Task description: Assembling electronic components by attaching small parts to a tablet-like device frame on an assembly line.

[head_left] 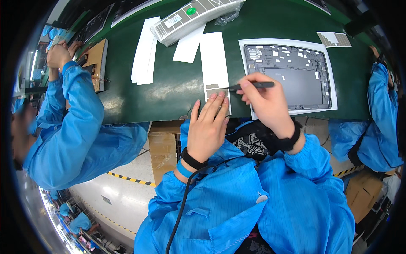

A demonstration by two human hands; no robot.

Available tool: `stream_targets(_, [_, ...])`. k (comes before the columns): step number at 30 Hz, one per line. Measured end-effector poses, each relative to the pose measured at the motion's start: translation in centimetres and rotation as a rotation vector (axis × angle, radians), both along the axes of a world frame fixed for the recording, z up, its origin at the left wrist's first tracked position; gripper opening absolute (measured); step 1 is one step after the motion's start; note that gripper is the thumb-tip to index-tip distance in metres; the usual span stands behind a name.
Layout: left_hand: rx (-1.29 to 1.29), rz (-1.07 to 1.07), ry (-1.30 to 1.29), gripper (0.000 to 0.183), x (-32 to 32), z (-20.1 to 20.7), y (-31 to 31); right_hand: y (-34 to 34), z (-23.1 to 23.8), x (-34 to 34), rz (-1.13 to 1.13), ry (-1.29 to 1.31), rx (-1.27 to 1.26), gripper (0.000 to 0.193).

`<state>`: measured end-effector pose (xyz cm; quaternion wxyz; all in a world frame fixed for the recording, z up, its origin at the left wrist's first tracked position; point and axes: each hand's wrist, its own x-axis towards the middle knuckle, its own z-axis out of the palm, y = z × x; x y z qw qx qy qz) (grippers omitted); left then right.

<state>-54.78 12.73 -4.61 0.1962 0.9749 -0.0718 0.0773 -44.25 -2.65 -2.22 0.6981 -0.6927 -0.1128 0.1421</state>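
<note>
My left hand [207, 129] lies flat with its fingers stretched over the lower end of a white backing sheet [215, 59], at the bench's near edge. Grey rectangular adhesive pieces [212, 86] show on that sheet just beyond my fingertips. Black tweezers [264, 84] are pinched in my right hand [264, 101], their tips pointing left to the sheet's right edge by the grey pieces. Whether the tips grip anything is too small to tell. Right of the sheet, a dark tablet-like housing [300, 91] with small white patches rests on a white mat [333, 80].
A wrapped stack of sticker sheets [190, 19] stands at the back of the green bench [177, 93]. White paper strips [145, 51] lie left; a partly used sticker sheet [334, 39] lies far right. Blue-sleeved co-workers [80, 122] sit on both sides. A black cord [182, 207] runs from my left wrist.
</note>
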Motion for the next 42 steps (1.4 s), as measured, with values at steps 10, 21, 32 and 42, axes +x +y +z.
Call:
stream_targets(10, [-0.043,-0.01,-0.006,0.047,-0.2,0.0,0.2,1.5,-0.7,0.6,-0.036,-0.044,-0.207,0.02])
stream_targets(21, [-0.052,-0.008,0.003,0.047,-0.1,0.1,0.2,1.8,-1.4,0.5,-0.021,-0.07,-0.142,0.019])
stream_targets(32, [-0.014,-0.017,0.068,0.047,1.2,1.8,0.7,-3.7,1.8,1.1,-0.181,0.009,-0.06,0.022])
stream_targets(42, [0.028,-0.055,-0.009,0.045,2.4,2.3,-2.6,-6.1,-1.1,0.4,-0.063,0.047,-0.001,0.016])
